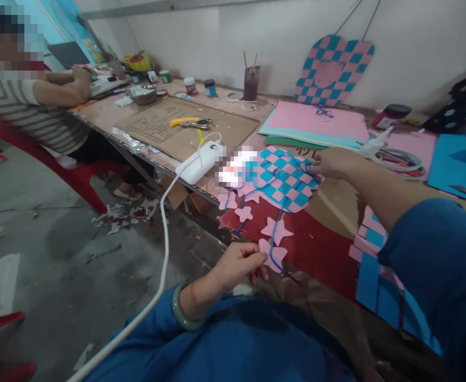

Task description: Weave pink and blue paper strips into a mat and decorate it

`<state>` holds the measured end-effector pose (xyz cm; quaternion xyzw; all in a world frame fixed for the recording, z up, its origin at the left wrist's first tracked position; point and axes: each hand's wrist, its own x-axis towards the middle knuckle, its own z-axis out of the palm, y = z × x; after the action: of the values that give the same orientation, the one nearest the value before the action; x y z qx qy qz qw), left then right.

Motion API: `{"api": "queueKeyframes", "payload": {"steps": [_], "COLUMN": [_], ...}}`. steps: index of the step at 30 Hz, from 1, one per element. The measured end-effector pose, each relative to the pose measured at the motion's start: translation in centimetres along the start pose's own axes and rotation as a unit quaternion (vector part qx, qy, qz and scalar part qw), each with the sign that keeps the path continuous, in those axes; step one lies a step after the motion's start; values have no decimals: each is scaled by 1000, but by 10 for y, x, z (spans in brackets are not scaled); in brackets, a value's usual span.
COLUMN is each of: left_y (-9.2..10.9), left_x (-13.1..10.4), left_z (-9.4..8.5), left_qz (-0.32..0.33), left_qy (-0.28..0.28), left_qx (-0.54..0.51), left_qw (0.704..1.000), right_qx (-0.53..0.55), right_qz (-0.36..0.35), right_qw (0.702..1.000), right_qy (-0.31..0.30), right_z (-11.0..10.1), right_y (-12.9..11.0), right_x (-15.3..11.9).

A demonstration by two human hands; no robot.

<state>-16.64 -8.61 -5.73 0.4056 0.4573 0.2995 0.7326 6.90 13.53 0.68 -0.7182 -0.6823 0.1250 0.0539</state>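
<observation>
Pale wall (pixel 193 40) behind, grey floor (pixel 69 297) strewn with paper scraps to the left, a long, cluttered surface (pixel 104 112) along the wall. Left hand (pixel 240 262): thumb and forefinger pinched together on a small pink paper star (pixel 277 254), close to the body. Along that star, a thin blue cord (pixel 273 239), long axis running forward to a blue-and-pink checkered paper panel (pixel 286 180), ahead and slightly right of the left fingers. Nearer to the panel, right hand (pixel 330 162), fingertips at its right edge; cannot tell whether closed on panel or cord. Farther out, a white oblong plastic device (pixel 201 162), a yellow-handled metal hand tool (pixel 191 123), and a brown cardboard sheet (pixel 225 130) with rows of dark marks, too small to read. On the small lidded jars (pixel 190 86), labels blurred; no brand legible.
</observation>
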Motion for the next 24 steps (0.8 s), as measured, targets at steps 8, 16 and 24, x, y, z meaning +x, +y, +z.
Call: {"api": "queueKeyframes", "payload": {"steps": [8, 16, 24], "left_y": [-1, 25, 24], "left_x": [1, -1, 4], "left_z": [0, 5, 6], "left_qz": [8, -29, -25], "left_qy": [-13, -16, -20], "left_qx": [-12, -90, -111], "left_qw": [1000, 995, 993], "right_qx": [14, 32, 48], "right_qz": [-16, -6, 32], "right_qw": [998, 996, 985], "right_qy": [-54, 83, 164], "right_z": [-6, -18, -12], "right_y": [6, 3, 12], "right_x": [1, 13, 27]}}
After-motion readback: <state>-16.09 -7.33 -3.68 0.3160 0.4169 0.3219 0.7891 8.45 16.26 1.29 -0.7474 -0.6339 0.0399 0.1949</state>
